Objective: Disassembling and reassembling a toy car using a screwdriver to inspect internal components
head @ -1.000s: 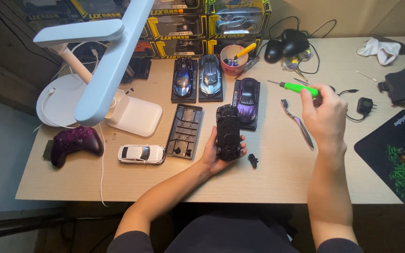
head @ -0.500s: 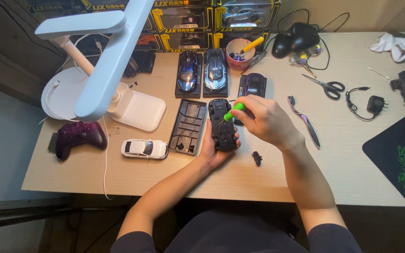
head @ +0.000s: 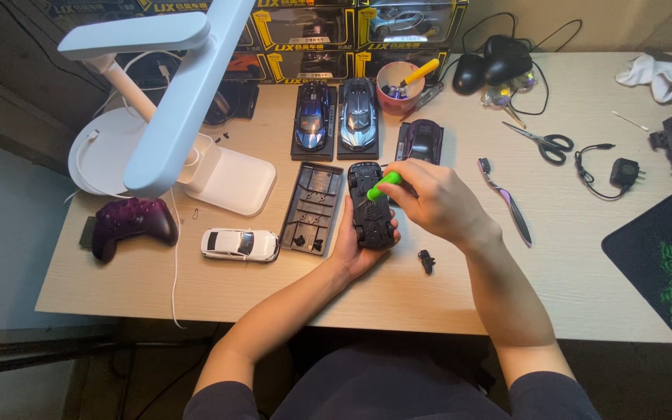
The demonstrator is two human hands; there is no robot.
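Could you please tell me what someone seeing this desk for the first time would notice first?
At the centre, the left hand cradles an upturned black toy car while the right hand presses a green-handled screwdriver onto its underside. A big white desk lamp looms over the left of the desk, with a dark purple game controller and a small white toy car below it.

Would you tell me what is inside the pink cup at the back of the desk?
The pink cup holds a yellow-handled tool that leans out over the rim, with some darker items beside it. Their lower ends are hidden by the cup wall.
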